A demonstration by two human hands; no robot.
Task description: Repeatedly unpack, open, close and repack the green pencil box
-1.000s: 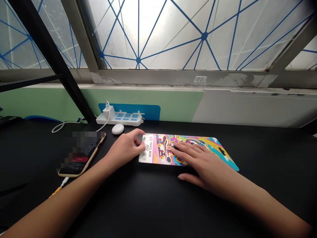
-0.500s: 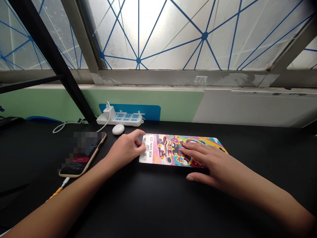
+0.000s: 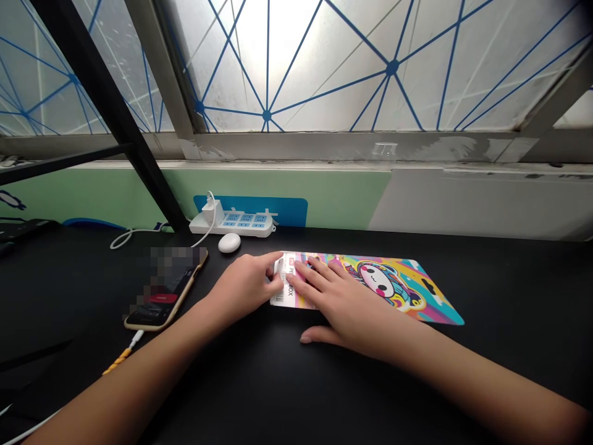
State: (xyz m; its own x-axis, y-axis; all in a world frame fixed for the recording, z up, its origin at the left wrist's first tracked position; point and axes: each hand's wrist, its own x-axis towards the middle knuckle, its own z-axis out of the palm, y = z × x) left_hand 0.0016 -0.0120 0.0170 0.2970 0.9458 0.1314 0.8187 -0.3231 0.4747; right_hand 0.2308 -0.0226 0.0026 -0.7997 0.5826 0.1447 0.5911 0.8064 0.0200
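Note:
A flat, brightly coloured pencil box (image 3: 384,281) lies lengthwise on the black desk. Its white left end carries a barcode and lettering, and a cartoon figure decorates the right part. My left hand (image 3: 248,281) holds the left end, with the thumb and index finger bent at that edge. Across the left part of the box rests my right hand (image 3: 336,296), palm down, fingers spread and thumb out over the desk. It covers some of the lettering and the middle of the picture.
Left of my left hand lie a phone (image 3: 162,303) with a cable plugged in and a small white rounded case (image 3: 229,243). A white power strip (image 3: 248,222) stands by the wall. A black slanted post (image 3: 111,117) rises at the left.
My right hand has slid left along the pencil box, uncovering the cartoon figure and its right end. My left hand stays at the left end. The whole view has shifted slightly.

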